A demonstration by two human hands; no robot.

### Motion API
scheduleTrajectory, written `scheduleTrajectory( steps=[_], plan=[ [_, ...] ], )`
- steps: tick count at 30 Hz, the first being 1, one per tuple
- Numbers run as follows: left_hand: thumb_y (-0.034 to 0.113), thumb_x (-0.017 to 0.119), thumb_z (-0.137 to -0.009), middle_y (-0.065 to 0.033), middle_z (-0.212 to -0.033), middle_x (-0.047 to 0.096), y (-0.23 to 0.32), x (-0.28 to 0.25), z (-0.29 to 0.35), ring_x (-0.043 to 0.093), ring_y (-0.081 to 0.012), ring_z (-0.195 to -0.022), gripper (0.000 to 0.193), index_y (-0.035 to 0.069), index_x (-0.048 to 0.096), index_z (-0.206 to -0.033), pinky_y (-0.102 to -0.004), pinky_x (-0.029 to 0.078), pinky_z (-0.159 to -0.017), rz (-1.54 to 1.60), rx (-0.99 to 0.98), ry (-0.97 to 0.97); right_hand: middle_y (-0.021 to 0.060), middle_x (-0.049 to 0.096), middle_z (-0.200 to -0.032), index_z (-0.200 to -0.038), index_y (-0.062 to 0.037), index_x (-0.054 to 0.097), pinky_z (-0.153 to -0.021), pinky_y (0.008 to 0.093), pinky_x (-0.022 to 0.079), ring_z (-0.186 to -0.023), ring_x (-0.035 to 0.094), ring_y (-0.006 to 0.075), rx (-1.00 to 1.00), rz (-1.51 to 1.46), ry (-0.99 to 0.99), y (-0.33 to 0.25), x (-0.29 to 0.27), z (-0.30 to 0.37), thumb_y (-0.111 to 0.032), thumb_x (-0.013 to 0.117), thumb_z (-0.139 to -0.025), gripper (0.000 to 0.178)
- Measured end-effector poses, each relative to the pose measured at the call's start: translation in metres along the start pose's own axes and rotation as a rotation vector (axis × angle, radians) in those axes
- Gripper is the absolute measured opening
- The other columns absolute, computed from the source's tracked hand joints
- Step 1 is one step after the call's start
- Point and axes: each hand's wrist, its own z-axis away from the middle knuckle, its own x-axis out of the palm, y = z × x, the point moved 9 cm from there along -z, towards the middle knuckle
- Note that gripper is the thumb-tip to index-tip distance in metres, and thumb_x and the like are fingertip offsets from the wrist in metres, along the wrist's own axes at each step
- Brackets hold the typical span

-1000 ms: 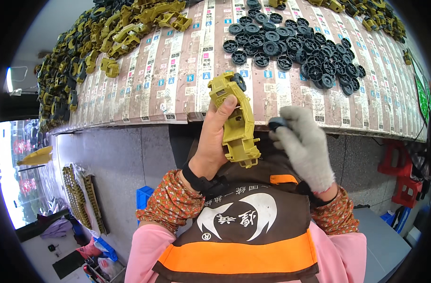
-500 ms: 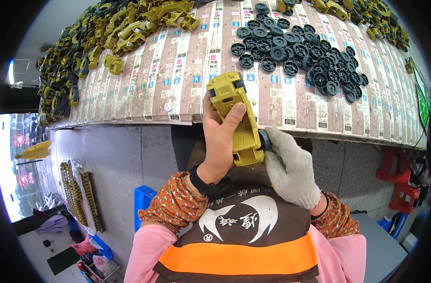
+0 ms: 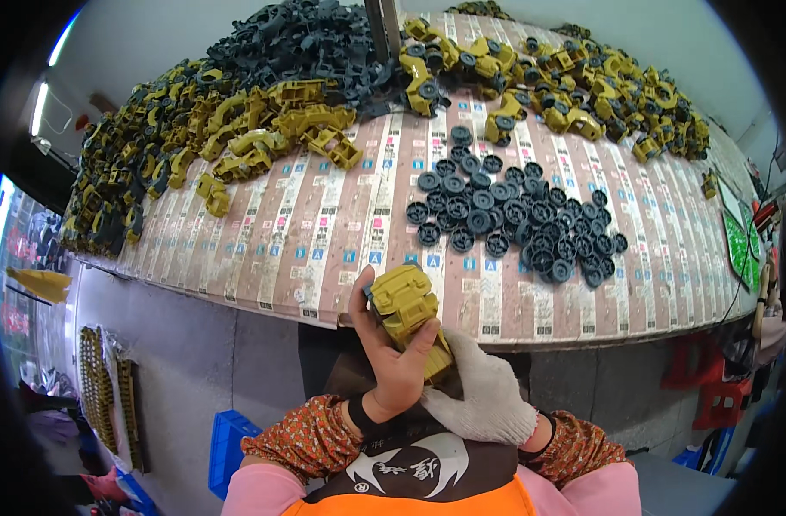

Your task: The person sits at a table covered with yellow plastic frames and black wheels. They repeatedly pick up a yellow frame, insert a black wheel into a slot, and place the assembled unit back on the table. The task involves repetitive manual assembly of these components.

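Note:
My bare left hand (image 3: pixel 394 368) is closed around a yellow plastic toy truck (image 3: pixel 403 299), with the thumb across its side. The truck is tilted, and its moulded cab end points away from me. A dark wheel edge shows beside my fingers at the upper left of the truck. My right hand (image 3: pixel 483 397), in a pale knitted glove, is closed on the truck's near end and hides that part. Whether a wheel lies under the glove cannot be seen. Beyond the truck, loose dark wheels (image 3: pixel 515 211) lie spread on the table.
The table (image 3: pixel 264 267) is covered with printed strips. Yellow toy bodies (image 3: pixel 264 129) are heaped at the left, dark plastic parts (image 3: pixel 298 52) behind them, and wheeled yellow toys (image 3: pixel 599 95) at the far right. A blue crate (image 3: pixel 229 447) and red stools (image 3: pixel 721 402) stand below.
The view has tilted up, showing more of the heaps. The truck has been turned in my hands, and my gloved hand has moved in closer over its near end.

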Motion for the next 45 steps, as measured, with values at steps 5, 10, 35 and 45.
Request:
scheduleTrajectory(
  steps=[5, 10, 35, 45],
  plan=[
    [0.013, 0.077, -0.098, -0.0137, -0.151, 0.038, -0.004, 0.006, -0.036, 0.048, -0.0247, -0.139, 0.099, 0.016, 0.007, -0.169, -0.0396, 0.046, -0.113, 0.212, -0.27, -0.152, 0.0273, 0.072, -0.115, -0.145, 0.0024, 0.047, -0.086, 0.0487, 0.059, -0.096, 0.076, 0.0438, 0.095, -0.128, 0.015, 0.011, -0.024, -0.051, -0.034, 0.082, -0.086, 0.077],
    [0.011, 0.068, -0.1, -0.0066, -0.137, 0.051, -0.006, -0.036, -0.07, 0.053, -0.017, -0.128, 0.072, 0.014, 0.034, -0.162, -0.0328, 0.048, -0.105, -0.123, -0.294, -0.263, 0.0082, 0.065, -0.084, -0.126, 0.0004, 0.056, -0.045, 0.0263, 0.051, -0.055, 0.064, 0.0146, 0.45, -0.618, 0.077, 0.069, -0.102, -0.115, -0.026, 0.071, -0.093, 0.044],
    [0.023, 0.085, -0.082, -0.0386, -0.148, 0.024, -0.112, -0.15, -0.335, 0.047, -0.0486, -0.129, 0.105, 0.012, 0.009, -0.154, -0.0515, 0.047, -0.107, -0.836, -0.36, 0.385, 0.018, 0.07, -0.103, -0.112, -0.0032, 0.071, -0.084, 0.0422, 0.056, -0.097, 0.071, 0.0345, -0.066, 0.473, 0.229, 0.077, -0.14, -0.138, -0.012, 0.069, -0.092, 0.022],
    [0.014, 0.067, -0.096, -0.0201, -0.131, 0.062, -0.077, -0.164, -0.228, 0.068, -0.0317, -0.104, 0.065, 0.007, 0.038, -0.153, -0.0483, 0.061, -0.09, 0.321, -0.555, -0.029, 0.0147, 0.065, -0.1, -0.096, -0.0064, 0.067, -0.078, 0.046, 0.058, -0.095, 0.07, 0.0338, -0.25, 0.886, 0.1, 0.056, -0.066, -0.168, -0.011, 0.069, -0.087, 0.01]
  ],
)
